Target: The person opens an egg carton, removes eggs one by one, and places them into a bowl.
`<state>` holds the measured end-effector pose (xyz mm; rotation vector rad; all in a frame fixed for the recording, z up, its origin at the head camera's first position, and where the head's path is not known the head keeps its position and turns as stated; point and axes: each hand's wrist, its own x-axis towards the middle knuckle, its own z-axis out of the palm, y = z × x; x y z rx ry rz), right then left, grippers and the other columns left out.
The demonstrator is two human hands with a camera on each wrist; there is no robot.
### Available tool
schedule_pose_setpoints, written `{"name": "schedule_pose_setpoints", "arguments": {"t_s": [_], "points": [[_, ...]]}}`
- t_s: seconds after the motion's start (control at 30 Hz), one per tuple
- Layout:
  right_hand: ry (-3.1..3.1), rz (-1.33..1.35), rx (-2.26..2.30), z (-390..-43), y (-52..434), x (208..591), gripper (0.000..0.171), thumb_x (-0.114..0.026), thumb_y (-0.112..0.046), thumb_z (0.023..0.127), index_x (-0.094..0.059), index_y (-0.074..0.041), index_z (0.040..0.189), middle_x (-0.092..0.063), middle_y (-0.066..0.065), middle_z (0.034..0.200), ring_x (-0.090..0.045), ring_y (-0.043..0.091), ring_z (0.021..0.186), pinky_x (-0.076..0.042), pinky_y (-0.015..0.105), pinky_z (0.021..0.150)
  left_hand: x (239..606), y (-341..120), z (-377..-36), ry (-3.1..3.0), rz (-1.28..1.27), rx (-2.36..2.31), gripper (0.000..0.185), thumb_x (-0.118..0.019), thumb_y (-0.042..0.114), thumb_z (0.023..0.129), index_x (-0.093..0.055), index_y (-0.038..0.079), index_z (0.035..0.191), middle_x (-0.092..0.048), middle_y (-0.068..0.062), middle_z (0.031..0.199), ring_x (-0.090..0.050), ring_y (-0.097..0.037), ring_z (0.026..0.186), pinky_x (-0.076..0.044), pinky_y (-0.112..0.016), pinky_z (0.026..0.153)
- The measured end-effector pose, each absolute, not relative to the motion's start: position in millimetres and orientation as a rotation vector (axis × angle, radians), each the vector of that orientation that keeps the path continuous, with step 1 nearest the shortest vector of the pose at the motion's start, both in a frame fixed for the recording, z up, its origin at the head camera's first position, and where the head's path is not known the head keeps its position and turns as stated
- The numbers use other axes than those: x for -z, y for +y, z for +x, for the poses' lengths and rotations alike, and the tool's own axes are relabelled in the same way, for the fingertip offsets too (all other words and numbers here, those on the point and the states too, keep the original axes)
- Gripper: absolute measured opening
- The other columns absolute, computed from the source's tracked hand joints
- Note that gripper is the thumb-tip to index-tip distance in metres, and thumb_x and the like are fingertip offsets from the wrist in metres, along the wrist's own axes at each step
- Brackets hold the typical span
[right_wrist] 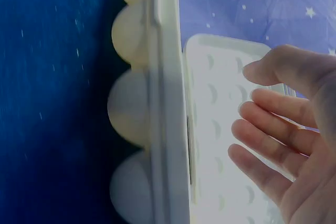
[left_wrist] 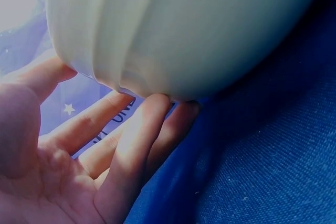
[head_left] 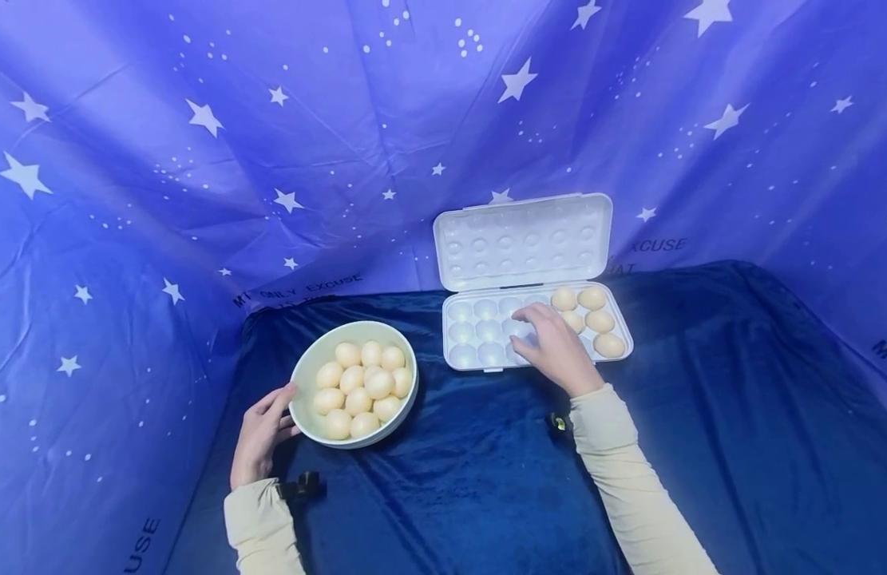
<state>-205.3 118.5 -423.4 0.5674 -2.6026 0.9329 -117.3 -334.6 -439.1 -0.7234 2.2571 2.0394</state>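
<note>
So here we've got the left hand (head_left: 259, 435) cupping the near-left side of the bowl (head_left: 304, 375), fingers pretty straight and just resting against its wall, not gripping. The bowl is full of eggs (head_left: 359, 389) and sits on the table (head_left: 486, 479), left of the egg tray (head_left: 463, 357). Our right hand (head_left: 554, 347) hovers over the middle of the tray with relaxed, spread fingers holding nothing. Five eggs (head_left: 599, 321) already sit in the cups at the tray's right end. The tray's lid (head_left: 522, 239) stands open behind it, against the starry cloth (head_left: 271, 144).
</note>
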Motion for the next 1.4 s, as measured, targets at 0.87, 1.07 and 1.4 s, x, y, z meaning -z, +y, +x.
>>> {"name": "schedule_pose_setpoints", "arguments": {"t_s": [0.87, 1.07, 1.4], "points": [[-2.681, 0.353, -0.948, -224.2, 166.9, 444.4, 0.024, -0.054, 0.008, 0.092, -0.065, 0.010, 0.113, -0.062, 0.026, 0.122, -0.057, 0.042, 0.116, -0.044, 0.055, 0.104, 437.5, -335.1, -117.7, 2.277, -0.724, -2.012, 0.063, -0.063, 0.045, 0.096, -0.052, -0.003, 0.135, -0.066, 0.012, 0.093, -0.071, -0.006, 0.076, -0.062, -0.023, 0.068], [-2.662, 0.342, -0.918, -225.3, 169.8, 447.6, 0.019, -0.058, 0.008, 0.090, -0.068, 0.007, 0.107, -0.065, 0.023, 0.112, -0.059, 0.042, 0.108, -0.047, 0.056, 0.098, 437.4, -334.7, -117.6, 2.276, -0.722, -2.013, 0.063, -0.062, 0.044, 0.097, -0.051, -0.003, 0.136, -0.066, 0.011, 0.094, -0.071, -0.006, 0.076, -0.062, -0.024, 0.069], [-2.723, 0.287, -0.886, -226.3, 174.3, 450.0, 0.027, -0.058, 0.007, 0.089, -0.062, 0.009, 0.115, -0.058, 0.028, 0.122, -0.052, 0.046, 0.116, -0.040, 0.059, 0.104, 438.3, -336.1, -119.1, 2.276, -0.735, -2.012, 0.062, -0.063, 0.043, 0.097, -0.051, -0.002, 0.138, -0.065, 0.012, 0.095, -0.071, -0.006, 0.076, -0.062, -0.023, 0.068]]}}
